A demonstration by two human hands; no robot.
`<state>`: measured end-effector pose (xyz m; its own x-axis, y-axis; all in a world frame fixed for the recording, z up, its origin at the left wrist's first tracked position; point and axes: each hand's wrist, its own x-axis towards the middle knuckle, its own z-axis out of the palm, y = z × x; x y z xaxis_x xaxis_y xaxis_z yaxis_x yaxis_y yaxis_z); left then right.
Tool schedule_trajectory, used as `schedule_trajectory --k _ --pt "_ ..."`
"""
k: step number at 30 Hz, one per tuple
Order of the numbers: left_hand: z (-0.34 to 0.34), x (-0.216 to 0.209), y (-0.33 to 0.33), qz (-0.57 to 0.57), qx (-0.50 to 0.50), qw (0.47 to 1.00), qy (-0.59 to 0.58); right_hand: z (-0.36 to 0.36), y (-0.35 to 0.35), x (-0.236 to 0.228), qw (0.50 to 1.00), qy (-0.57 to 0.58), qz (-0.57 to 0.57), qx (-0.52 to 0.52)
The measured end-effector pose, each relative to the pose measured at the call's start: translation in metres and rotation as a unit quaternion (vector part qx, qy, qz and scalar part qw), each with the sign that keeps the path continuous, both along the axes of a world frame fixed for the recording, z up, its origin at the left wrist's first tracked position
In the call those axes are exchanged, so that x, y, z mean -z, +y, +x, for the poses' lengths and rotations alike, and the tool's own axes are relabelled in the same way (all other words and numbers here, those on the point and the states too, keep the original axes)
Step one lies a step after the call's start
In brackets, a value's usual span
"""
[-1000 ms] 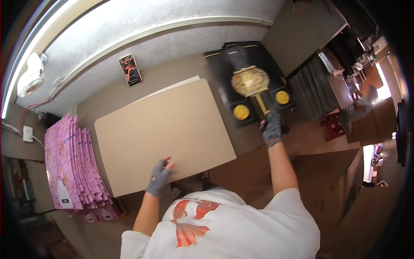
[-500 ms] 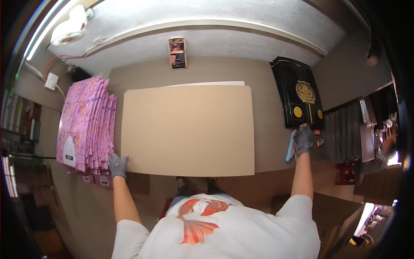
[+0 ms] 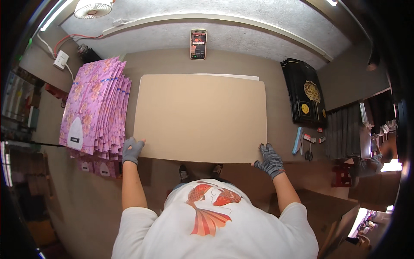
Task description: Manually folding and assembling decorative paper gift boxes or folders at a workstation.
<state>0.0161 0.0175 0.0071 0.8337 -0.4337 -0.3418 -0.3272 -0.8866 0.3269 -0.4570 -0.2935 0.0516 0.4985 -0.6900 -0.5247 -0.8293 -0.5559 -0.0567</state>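
A large tan cardboard sheet [image 3: 200, 118] lies flat on the table, with a strip of white sheet [image 3: 252, 78] showing beyond its far edge. My left hand [image 3: 132, 152], in a grey fingerless glove, rests at the sheet's near left corner, thumb apart from the fingers. At the near right corner is my right hand [image 3: 270, 160], gloved alike. Its fingers reach forward along the corner and its thumb points at the front edge. Neither hand visibly lifts the sheet.
Pink floral folded bags [image 3: 92, 108] are stacked at the left. Black printed covers [image 3: 304, 93] lie at the right, near a light blue tool [image 3: 297, 140] and scissors [image 3: 308, 154]. A phone [image 3: 198, 44] leans by the back wall; a cardboard box [image 3: 325, 213] stands low right.
My right hand has left the blue tool by the black covers and moved left to the sheet's near right corner. My left hand stays at the left corner. The view has shifted.
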Motion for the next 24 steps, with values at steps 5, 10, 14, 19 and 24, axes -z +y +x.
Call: schedule_trajectory --k 5,10,14,19,24 --pt "-0.005 -0.022 -0.001 -0.051 0.016 0.998 0.035 -0.028 -0.002 0.014 0.967 -0.088 -0.130 -0.199" --pt "0.013 -0.026 0.007 -0.105 0.013 0.992 0.064 -0.058 -0.037 0.069 0.850 -0.502 0.111 0.115" --pt "0.037 -0.040 0.019 -0.189 -0.029 0.967 0.167 -0.040 -0.030 0.034 0.703 -0.604 0.269 0.263" --pt "0.034 -0.061 0.005 -0.287 0.006 0.891 0.352 -0.058 -0.052 0.040 0.571 -0.648 0.321 0.390" --pt "0.018 -0.069 -0.002 -0.272 0.112 0.922 0.253 -0.029 -0.064 0.040 0.643 -0.588 0.346 0.347"
